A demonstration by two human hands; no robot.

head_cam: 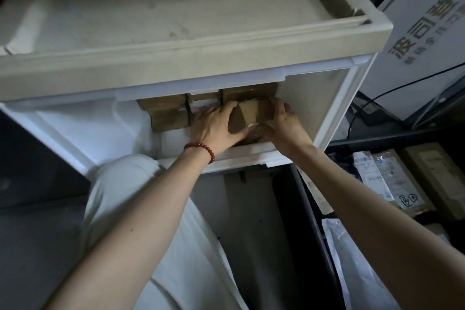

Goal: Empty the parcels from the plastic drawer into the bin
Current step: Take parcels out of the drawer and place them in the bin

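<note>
Forearms reach up from the bottom; the left hand and right hand each have their grip curled round one brown parcel at frame centre, inside the drawer; it could snag on the lip above, or slip; more parcels are stacked behind; dim room, white carton upper right.

Bare drawer floor left of parcels
</note>
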